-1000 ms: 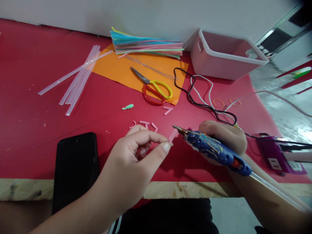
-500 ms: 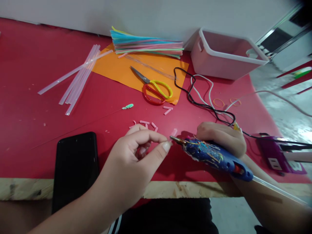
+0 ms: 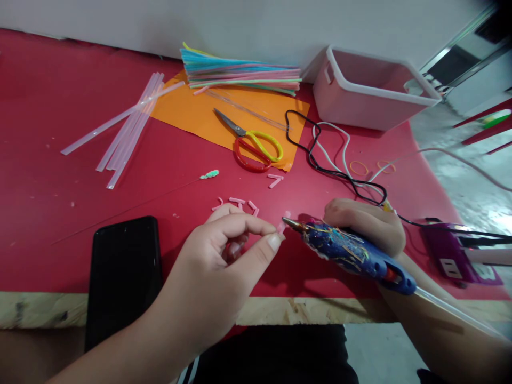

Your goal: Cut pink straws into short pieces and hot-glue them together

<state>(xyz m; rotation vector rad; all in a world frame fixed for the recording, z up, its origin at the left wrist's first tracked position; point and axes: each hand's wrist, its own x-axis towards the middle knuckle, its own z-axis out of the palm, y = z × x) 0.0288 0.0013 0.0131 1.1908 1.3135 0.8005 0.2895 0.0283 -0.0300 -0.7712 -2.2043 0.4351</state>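
Observation:
Between thumb and forefinger, my left hand (image 3: 232, 250) pinches a small pink piece (image 3: 282, 226) near the centre. My right hand (image 3: 366, 226) is wrapped round a blue glue gun (image 3: 348, 248) crusted with coloured strands, a clear glue stick (image 3: 456, 309) coming out of its back end. The gun's metal nozzle points left and is at the pink piece; whether they touch is hard to tell. Several short pink pieces (image 3: 237, 200) lie just beyond my left hand. Farther back are two more bits (image 3: 275, 180). A green-tipped thin wire (image 3: 209, 174) lies to the left.
Scissors (image 3: 256, 144) rest on orange paper (image 3: 188, 114) below a bundle of coloured pipe cleaners (image 3: 244, 72). Clear glue sticks (image 3: 132, 128) lie left, a black phone (image 3: 124, 277) at the near edge. Right: pink bin (image 3: 360, 104), cables (image 3: 332, 172), purple power strip (image 3: 456, 253).
The glue gun's nozzle has shifted slightly right and up from my left fingertips. More of the pink piece shows at my left fingertips. My left hand has barely moved.

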